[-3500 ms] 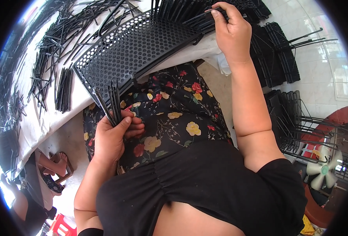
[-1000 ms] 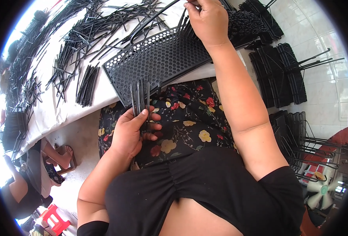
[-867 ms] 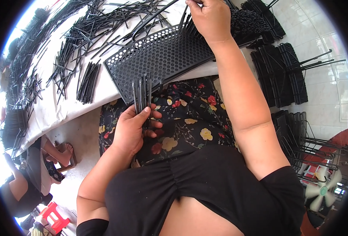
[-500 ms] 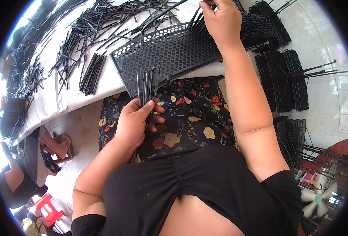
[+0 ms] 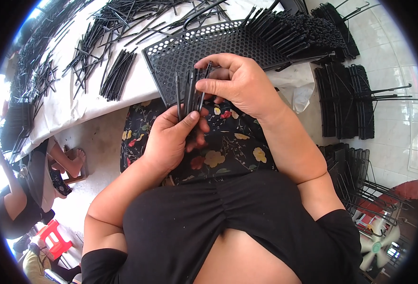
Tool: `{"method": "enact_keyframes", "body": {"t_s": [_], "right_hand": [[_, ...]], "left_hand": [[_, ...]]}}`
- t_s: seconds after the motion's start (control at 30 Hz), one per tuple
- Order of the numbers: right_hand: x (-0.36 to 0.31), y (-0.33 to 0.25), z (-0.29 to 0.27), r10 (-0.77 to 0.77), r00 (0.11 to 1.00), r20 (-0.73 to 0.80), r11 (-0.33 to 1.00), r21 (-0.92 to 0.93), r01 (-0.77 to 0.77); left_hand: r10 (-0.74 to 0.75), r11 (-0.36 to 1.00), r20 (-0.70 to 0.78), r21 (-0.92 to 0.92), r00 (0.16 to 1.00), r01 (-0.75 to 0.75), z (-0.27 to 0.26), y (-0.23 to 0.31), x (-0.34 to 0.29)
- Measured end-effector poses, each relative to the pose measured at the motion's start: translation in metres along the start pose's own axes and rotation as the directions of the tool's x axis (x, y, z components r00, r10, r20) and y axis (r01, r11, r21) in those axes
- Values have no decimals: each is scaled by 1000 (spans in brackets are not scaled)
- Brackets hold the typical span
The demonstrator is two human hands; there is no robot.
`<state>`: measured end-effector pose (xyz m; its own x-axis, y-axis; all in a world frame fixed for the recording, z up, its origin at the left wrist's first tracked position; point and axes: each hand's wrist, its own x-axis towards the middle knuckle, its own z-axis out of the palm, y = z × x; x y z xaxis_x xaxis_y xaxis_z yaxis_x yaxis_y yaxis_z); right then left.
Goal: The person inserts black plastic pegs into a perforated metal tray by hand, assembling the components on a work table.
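Observation:
My left hand (image 5: 173,135) is closed round a small upright bunch of thin black sticks (image 5: 188,92), held over my lap. Fingers and thumb of my right hand (image 5: 235,85) pinch one black stick at the right side of that bunch. Just beyond both hands lies a black perforated panel (image 5: 171,61), slanting across the table's near edge. Many black sticks stand packed together (image 5: 289,33) on the panel's right end. A neat loose bundle of sticks (image 5: 118,75) rests on the table left of the panel.
Loose sticks (image 5: 95,52) lie scattered over the white-covered table (image 5: 83,106). Finished-looking black racks with wire arms (image 5: 343,102) stand on the tiled floor at right. A fan (image 5: 377,246) is at lower right. Another person's foot (image 5: 79,161) and a red stool (image 5: 55,239) are at left.
My right hand has come back from the far right end of the panel to the bunch in my left hand. It now grips one stick there.

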<state>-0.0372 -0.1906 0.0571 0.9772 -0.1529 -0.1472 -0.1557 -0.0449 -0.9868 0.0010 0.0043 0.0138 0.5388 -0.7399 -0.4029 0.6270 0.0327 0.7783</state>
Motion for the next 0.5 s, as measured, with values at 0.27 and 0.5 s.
{"method": "enact_keyframes", "body": {"t_s": [0.27,0.5], "right_hand": [[-6,17,4,35,992,119,968,242,-63],[-18,23,17,16,997,76,997,72,-21]], "left_hand": [[-179,984,54,-3,982,180,8,4,-8],[-233,968,147,-56,961,243,-5,-2,-10]]}}
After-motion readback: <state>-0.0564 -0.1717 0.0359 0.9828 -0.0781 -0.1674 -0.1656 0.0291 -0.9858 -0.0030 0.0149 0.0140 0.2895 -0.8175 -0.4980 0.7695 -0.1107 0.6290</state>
